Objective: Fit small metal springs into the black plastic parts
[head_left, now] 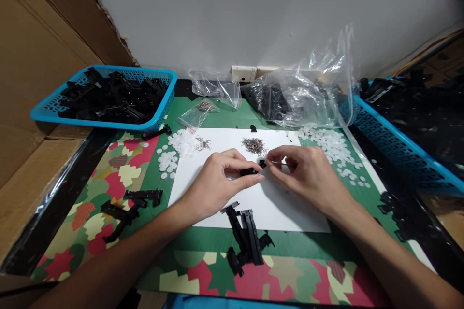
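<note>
Over the white paper sheet (203,193), my left hand (228,174) pinches a small black plastic part (248,171) between thumb and fingers. My right hand (300,166) is closed at the right end of that part, its fingertips touching or nearly touching it. A thin rod-like tool (283,163) shows between the right fingers; its exact kind is hard to make out. Just beyond the hands lies a pile of tiny metal springs or pins (254,145). A smaller pile of the same pieces (203,143) sits to the left.
White plastic discs (179,142) lie left of the paper, more discs (329,147) at right. Black plastic parts (248,236) rest at the front, others (134,207) at left. Blue baskets (168,101) (406,140) flank the board. Clear bags (308,101) stand by the wall.
</note>
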Motion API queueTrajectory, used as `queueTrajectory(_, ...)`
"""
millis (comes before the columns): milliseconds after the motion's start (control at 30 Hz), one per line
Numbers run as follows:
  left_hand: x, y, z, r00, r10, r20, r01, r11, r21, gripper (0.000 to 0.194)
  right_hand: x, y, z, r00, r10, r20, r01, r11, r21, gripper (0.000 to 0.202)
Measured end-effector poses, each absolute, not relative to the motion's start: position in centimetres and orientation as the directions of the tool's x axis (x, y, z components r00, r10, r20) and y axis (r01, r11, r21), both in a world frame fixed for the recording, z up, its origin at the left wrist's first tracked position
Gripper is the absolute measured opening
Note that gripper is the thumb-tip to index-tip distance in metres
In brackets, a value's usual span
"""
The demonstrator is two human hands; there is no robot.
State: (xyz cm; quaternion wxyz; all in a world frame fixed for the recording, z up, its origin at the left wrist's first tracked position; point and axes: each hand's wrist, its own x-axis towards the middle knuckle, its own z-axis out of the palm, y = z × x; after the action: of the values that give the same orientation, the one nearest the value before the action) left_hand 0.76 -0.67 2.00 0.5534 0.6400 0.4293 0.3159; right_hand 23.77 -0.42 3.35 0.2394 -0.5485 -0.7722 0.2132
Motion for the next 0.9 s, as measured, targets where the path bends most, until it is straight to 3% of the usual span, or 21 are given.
queueTrajectory(500, 1.0, -0.9, 2.1, 0.396, 0.918, -0.026, 0.225, -0.07, 0.972, 0.019, 24.0, -0.5, 2.8, -0.347, 0.926, 0.149, 0.765, 0.371, -0.527, 0.014)
queueTrajectory(733, 1.0, -1.2, 1.8, 0.421, 0.899, 0.122, 0.302, -0.266, 0.916, 0.017, 24.4, -0.2, 4.0, -0.367, 0.929, 0.043, 0.766, 0.328, -0.552, 0.01)
queueTrajectory(900, 0.9, -1.5, 1.5, 0.511, 0.833, 0.212, 0.328, -0.417, 0.847, 0.022, 26.4, 0.8, 4.5, -0.208, 0.976, 0.062, 0.722, 0.196, -0.664, 0.043)
